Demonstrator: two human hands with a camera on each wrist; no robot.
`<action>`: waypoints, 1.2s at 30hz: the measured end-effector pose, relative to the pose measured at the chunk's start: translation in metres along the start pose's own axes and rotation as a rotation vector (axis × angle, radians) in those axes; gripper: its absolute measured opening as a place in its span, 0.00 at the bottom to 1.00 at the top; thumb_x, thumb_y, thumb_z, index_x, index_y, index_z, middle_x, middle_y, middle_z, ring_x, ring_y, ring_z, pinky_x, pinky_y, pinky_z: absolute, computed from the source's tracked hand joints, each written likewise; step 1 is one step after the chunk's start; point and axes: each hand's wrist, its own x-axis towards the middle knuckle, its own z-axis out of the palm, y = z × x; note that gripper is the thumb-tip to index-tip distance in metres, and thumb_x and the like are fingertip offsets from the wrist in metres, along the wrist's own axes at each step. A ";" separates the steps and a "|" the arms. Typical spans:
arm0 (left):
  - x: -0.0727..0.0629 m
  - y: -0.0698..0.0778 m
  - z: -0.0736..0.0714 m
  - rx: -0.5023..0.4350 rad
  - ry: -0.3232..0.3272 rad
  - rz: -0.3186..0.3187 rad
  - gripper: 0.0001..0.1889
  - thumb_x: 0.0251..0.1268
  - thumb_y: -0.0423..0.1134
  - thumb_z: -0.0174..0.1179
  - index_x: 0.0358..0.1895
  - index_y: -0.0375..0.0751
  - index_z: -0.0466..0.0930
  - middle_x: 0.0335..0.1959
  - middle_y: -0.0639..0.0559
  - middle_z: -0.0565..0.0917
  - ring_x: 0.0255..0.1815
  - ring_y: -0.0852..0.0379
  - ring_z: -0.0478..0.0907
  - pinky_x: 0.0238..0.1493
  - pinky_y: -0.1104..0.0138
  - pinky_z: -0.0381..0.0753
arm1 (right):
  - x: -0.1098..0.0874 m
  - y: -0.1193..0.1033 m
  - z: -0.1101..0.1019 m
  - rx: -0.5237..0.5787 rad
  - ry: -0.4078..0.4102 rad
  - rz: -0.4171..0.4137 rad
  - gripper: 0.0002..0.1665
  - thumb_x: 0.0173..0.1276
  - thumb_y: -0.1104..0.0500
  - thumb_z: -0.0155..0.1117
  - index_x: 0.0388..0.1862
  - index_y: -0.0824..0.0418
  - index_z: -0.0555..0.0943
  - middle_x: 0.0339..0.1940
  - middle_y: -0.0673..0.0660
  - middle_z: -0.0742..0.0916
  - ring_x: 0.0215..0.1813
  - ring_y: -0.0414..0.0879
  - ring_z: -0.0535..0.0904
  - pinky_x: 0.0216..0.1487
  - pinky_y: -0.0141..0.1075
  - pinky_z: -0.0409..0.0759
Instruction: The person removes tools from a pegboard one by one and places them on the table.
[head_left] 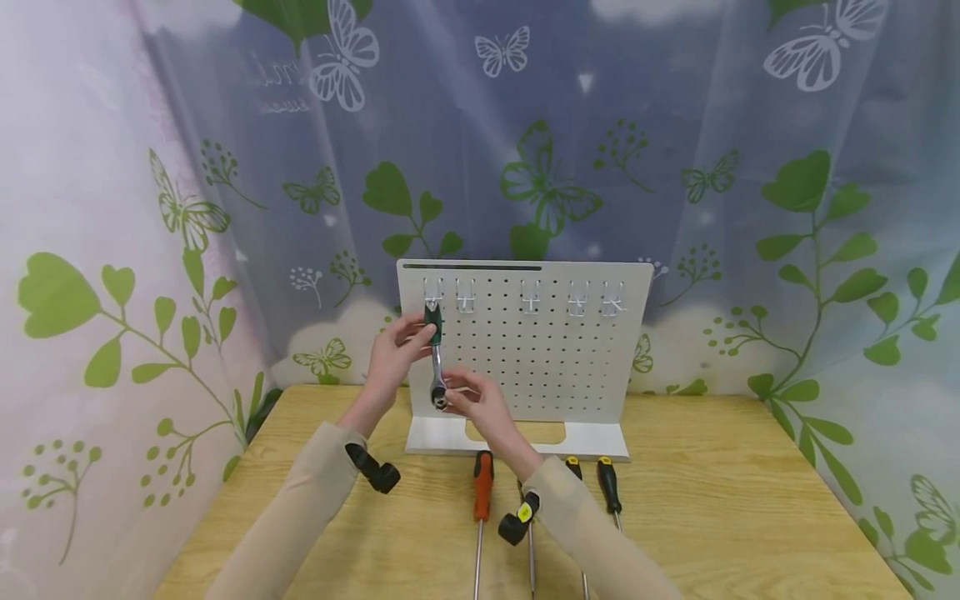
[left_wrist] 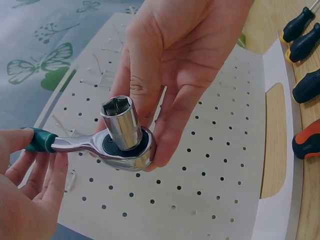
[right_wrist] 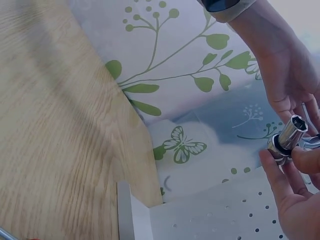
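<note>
A ratchet wrench (left_wrist: 75, 143) with a green handle and a chrome head stands before the left part of the white pegboard (head_left: 517, 358). On its head sits a hex socket (left_wrist: 122, 125), its mouth facing outward. My left hand (head_left: 395, 354) pinches the green handle between thumb and fingers. Lower down, my right hand (head_left: 480, 404) holds the ratchet head with thumb and fingertips. In the head view the upper end of the handle overlaps the leftmost clear hook (head_left: 433, 289). The right wrist view shows the socket between both hands.
More clear hooks (head_left: 531, 293) run along the board's top row. On the wooden table (head_left: 720, 500) in front lie an orange-handled screwdriver (head_left: 483, 487) and several black-handled screwdrivers (head_left: 608, 483), partly behind my right forearm. A patterned curtain (head_left: 465, 125) hangs behind the board.
</note>
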 end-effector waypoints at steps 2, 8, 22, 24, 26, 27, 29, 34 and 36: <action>-0.002 0.000 -0.001 0.003 -0.005 0.009 0.21 0.74 0.40 0.61 0.64 0.32 0.75 0.56 0.34 0.82 0.50 0.54 0.82 0.58 0.57 0.85 | -0.004 -0.001 0.001 -0.008 -0.004 -0.002 0.21 0.74 0.71 0.59 0.65 0.70 0.77 0.53 0.68 0.82 0.47 0.44 0.84 0.54 0.41 0.87; -0.013 -0.002 -0.003 0.017 -0.033 0.011 0.22 0.74 0.39 0.61 0.64 0.30 0.75 0.54 0.34 0.82 0.47 0.56 0.82 0.55 0.59 0.86 | -0.014 0.005 0.005 -0.004 -0.027 0.014 0.21 0.75 0.70 0.58 0.66 0.69 0.76 0.52 0.66 0.83 0.48 0.46 0.84 0.55 0.41 0.86; -0.042 -0.033 -0.007 0.038 -0.046 -0.111 0.21 0.73 0.38 0.62 0.64 0.31 0.75 0.55 0.32 0.82 0.49 0.47 0.85 0.54 0.57 0.87 | -0.050 0.035 0.019 0.059 0.041 0.120 0.20 0.75 0.69 0.60 0.63 0.70 0.78 0.51 0.65 0.84 0.47 0.45 0.85 0.56 0.45 0.86; -0.046 -0.039 -0.007 0.033 -0.043 -0.130 0.21 0.73 0.37 0.62 0.63 0.30 0.75 0.54 0.32 0.82 0.48 0.47 0.85 0.54 0.57 0.87 | -0.055 0.038 0.021 0.060 0.045 0.125 0.19 0.75 0.70 0.59 0.63 0.71 0.78 0.50 0.66 0.84 0.47 0.45 0.84 0.55 0.43 0.87; -0.050 -0.045 -0.006 0.029 -0.040 -0.144 0.21 0.73 0.37 0.62 0.63 0.30 0.76 0.54 0.31 0.82 0.48 0.48 0.85 0.54 0.57 0.87 | -0.060 0.042 0.023 0.051 0.047 0.129 0.19 0.75 0.70 0.59 0.63 0.72 0.78 0.49 0.65 0.83 0.46 0.45 0.84 0.54 0.42 0.87; -0.052 -0.049 -0.006 0.030 -0.036 -0.152 0.21 0.73 0.37 0.63 0.63 0.30 0.76 0.54 0.32 0.82 0.48 0.48 0.85 0.54 0.57 0.87 | -0.061 0.045 0.024 0.049 0.049 0.132 0.19 0.74 0.71 0.59 0.62 0.72 0.78 0.48 0.65 0.83 0.46 0.45 0.84 0.53 0.42 0.87; -0.056 -0.056 -0.005 0.027 -0.026 -0.163 0.20 0.72 0.37 0.63 0.62 0.29 0.76 0.53 0.32 0.83 0.47 0.48 0.85 0.53 0.56 0.87 | -0.066 0.049 0.026 0.039 0.050 0.132 0.19 0.73 0.71 0.59 0.61 0.74 0.78 0.47 0.65 0.83 0.45 0.45 0.84 0.52 0.42 0.88; -0.065 -0.073 -0.004 -0.001 -0.006 -0.190 0.19 0.71 0.35 0.64 0.60 0.27 0.77 0.51 0.32 0.83 0.45 0.51 0.86 0.50 0.56 0.88 | -0.078 0.058 0.032 0.013 0.043 0.157 0.19 0.71 0.73 0.59 0.61 0.75 0.78 0.46 0.64 0.84 0.42 0.46 0.84 0.49 0.42 0.89; -0.069 -0.079 -0.004 -0.014 0.002 -0.203 0.19 0.71 0.33 0.63 0.60 0.26 0.77 0.51 0.32 0.84 0.43 0.52 0.85 0.49 0.57 0.89 | -0.082 0.061 0.034 0.006 0.038 0.175 0.20 0.71 0.73 0.59 0.61 0.75 0.78 0.47 0.63 0.84 0.42 0.46 0.84 0.49 0.42 0.89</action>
